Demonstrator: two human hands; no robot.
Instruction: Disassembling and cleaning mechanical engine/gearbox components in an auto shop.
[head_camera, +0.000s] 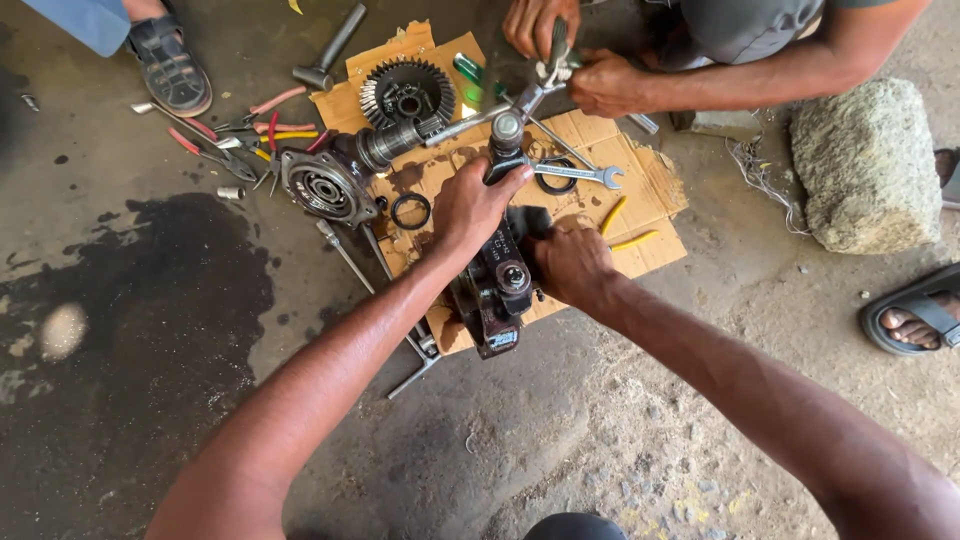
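Note:
A dark, greasy metal gearbox housing (498, 290) with a shaft (507, 135) sticking out of its far end lies on a sheet of cardboard (640, 185) on the concrete floor. My left hand (475, 203) grips the upper part of the housing near the shaft. My right hand (572, 263) clasps the housing's right side. Across from me another person's two hands (575, 55) hold pliers (545, 75) close to the shaft's tip.
On the cardboard lie a large toothed gear (405, 92), a flanged shaft part (325, 183), a black ring (411, 211) and a spanner (580, 176). Pliers and screwdrivers (250, 135), a hammer (328, 55), a rough stone block (865, 165), sandalled feet (170, 65) and an oil stain (150, 290) surround it.

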